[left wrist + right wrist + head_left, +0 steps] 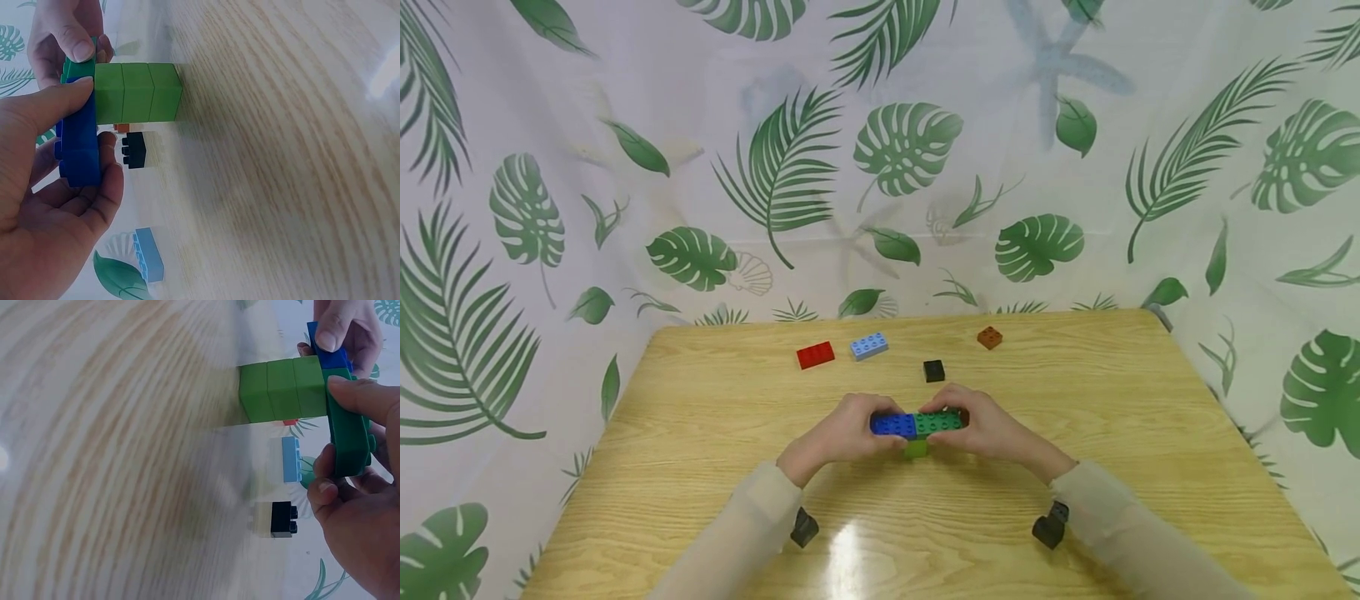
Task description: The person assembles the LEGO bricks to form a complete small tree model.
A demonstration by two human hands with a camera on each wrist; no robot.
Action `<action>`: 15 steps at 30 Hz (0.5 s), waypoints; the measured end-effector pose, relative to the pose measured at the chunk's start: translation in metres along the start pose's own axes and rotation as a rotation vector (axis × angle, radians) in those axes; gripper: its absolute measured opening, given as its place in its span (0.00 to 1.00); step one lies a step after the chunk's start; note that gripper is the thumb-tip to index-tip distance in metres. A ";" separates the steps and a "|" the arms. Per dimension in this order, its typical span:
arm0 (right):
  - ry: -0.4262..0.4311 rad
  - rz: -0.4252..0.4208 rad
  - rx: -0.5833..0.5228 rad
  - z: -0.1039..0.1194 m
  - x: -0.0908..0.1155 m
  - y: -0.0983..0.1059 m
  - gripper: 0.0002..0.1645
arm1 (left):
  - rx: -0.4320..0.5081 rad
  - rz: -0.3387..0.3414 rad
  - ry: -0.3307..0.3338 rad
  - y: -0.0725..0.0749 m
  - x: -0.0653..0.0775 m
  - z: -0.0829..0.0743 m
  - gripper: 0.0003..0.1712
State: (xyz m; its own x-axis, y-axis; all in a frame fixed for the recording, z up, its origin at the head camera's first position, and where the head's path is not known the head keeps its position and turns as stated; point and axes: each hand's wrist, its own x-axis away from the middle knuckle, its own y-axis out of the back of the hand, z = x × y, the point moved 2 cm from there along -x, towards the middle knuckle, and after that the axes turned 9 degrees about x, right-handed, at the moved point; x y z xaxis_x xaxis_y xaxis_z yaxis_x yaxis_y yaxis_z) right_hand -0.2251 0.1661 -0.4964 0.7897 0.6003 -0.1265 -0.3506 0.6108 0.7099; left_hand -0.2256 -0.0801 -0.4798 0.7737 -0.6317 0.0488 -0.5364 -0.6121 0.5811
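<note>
A stack of three light green bricks (139, 92) stands on the table. Across its top, end to end, lie a dark blue brick (892, 426) and a dark green brick (940, 421), each jutting out to one side like the arms of a T. My left hand (855, 427) grips the blue brick, thumb on its near side and fingers behind and beneath it. On the other side my right hand (983, 423) grips the green brick the same way. Both thumbs sit close to the seam between the two bricks.
Behind the hands, on the wooden table (700, 400), lie a red brick (816, 355), a light blue brick (869, 346), a small black brick (934, 371) and a small brown brick (989, 337). A leaf-patterned curtain (820, 275) hangs along the table's back edge.
</note>
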 end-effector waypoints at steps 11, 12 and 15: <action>0.005 -0.011 0.028 0.000 0.002 -0.002 0.21 | -0.021 -0.009 -0.002 -0.002 0.000 0.002 0.21; 0.009 -0.013 0.032 0.000 0.002 -0.002 0.21 | -0.022 -0.010 -0.001 -0.002 0.000 0.002 0.21; 0.007 -0.013 0.035 0.001 0.002 0.000 0.21 | -0.025 -0.013 0.001 -0.002 -0.001 0.002 0.21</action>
State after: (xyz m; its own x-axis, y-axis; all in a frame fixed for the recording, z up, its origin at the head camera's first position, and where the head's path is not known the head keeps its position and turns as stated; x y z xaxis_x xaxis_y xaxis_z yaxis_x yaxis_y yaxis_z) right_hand -0.2229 0.1668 -0.4958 0.7902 0.5965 -0.1406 -0.3229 0.6002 0.7318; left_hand -0.2256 -0.0794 -0.4827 0.7811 -0.6230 0.0421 -0.5174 -0.6081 0.6021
